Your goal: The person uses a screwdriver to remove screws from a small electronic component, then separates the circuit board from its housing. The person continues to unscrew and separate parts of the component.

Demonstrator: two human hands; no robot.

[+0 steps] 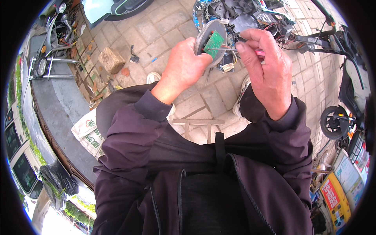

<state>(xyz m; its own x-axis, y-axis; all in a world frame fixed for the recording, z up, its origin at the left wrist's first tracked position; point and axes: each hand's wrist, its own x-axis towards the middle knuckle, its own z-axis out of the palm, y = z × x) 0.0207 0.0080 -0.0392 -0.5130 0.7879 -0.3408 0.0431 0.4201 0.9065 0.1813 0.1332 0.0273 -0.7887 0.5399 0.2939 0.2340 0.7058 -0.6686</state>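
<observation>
My left hand (181, 65) is closed round the rim of a round grey housing (200, 38), tilted up on its edge. Inside it shows a green circuit board (214, 41), with thin wires and a white connector (227, 67) hanging below. A screwdriver (259, 53) with a reddish handle is pinched in my right hand (271, 72). Its thin shaft points left to the board, and the tip appears to touch it; the exact contact spot is too small to tell. Part of the handle is hidden by my fingers.
Beyond my hands lies a heap of dark plastic parts and wiring (258, 17). A stone block (111, 60) sits on the paving to the left, near a white sack (88, 133). Two-wheeler parts, including a wheel (333, 122), stand at the right, with a yellow box (337, 201) lower down.
</observation>
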